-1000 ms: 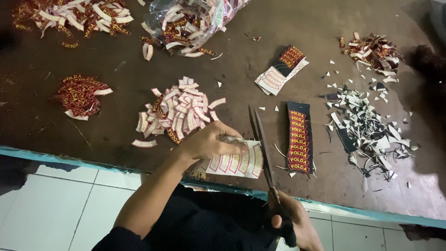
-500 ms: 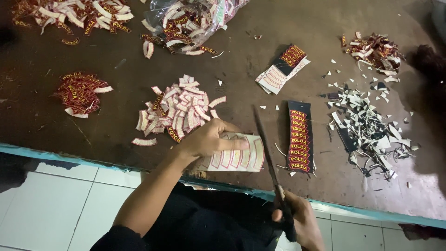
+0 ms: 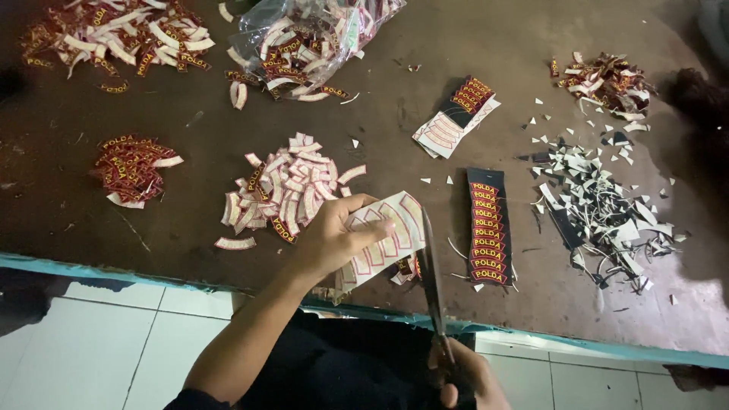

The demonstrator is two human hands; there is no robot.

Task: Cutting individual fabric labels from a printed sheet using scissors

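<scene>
Nearest, the right hand [image 3: 463, 376] grips the scissors [image 3: 433, 281] below the table's turquoise edge [image 3: 152, 275], blades pointing away. The left hand [image 3: 334, 235] pinches a white patch sheet [image 3: 383, 239], tilted up over that edge, long axis slanting right. Beyond, the loose-patch pile [image 3: 292, 190] sits amid bare brown tabletop.

A dark, matt table [image 3: 91, 220], scuffed and dusty, carries heaps of woven cloth patches [image 3: 292, 190] with stitched red-and-yellow faces and pale, papery backs. A clear plastic bag [image 3: 319, 34], glossy and crinkled, holds more. The sheet [image 3: 383, 239] in the left hand [image 3: 334, 235] shows its white matt backing. The scissors [image 3: 433, 281] are dull dark metal. Offcuts [image 3: 600, 205] look thin and papery.
</scene>
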